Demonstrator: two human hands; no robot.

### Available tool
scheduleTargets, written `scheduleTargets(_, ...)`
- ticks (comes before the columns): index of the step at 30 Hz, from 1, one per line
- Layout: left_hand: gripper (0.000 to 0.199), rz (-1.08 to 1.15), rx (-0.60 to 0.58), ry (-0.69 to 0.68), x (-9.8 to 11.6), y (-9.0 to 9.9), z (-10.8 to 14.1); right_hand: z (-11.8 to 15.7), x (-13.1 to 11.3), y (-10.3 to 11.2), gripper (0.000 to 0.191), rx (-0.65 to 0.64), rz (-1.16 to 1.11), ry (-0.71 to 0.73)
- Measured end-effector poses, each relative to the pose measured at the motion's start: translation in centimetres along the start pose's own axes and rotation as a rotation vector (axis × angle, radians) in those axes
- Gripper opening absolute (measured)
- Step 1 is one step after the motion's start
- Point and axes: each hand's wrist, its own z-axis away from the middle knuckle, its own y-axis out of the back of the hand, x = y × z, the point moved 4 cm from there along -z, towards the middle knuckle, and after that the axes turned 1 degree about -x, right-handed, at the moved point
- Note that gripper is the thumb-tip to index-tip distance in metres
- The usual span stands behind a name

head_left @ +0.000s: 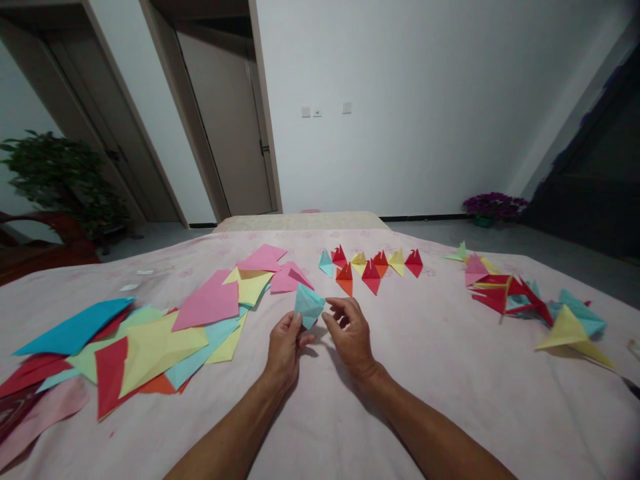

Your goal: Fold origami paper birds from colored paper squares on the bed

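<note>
A light blue folded paper [308,307] is held above the cloth in the middle of the view. My left hand [286,343] grips its lower left part, thumb on the front. At its right corner, the thumb and index finger of my right hand [351,335] are bent close together around the paper's tip. Beyond my hands stand several small folded paper pieces with points, among them a red one [414,263], a yellow one [397,262] and a light blue one [325,262].
Loose coloured sheets, including a yellow one [163,347] and a pink one [213,303], overlap on the left of the pink cloth [310,427]. More folded papers, one of them yellow [570,333], lie in a pile at the right.
</note>
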Motion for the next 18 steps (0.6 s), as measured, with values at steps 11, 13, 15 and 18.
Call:
scheduleTargets(11, 0.040, 0.034, -0.121, 0.127, 0.10, -0.02, -0.48, -1.04, -0.43, 0.89, 0.035, -0.161, 0.017, 0.228)
scheduleTargets(13, 0.039, 0.020, -0.130, 0.126, 0.23, -0.12, -0.39, -0.96, -0.53, 0.90, 0.038, -0.176, 0.013, 0.271)
scheduleTargets(15, 0.040, 0.011, -0.144, 0.133, 0.29, -0.23, -0.33, -0.85, -0.70, 0.88, 0.039, -0.186, 0.014, 0.306)
scheduleTargets(18, 0.041, -0.001, -0.158, 0.147, 0.30, -0.28, -0.32, -0.77, -0.92, 0.91, 0.041, -0.179, 0.037, 0.329)
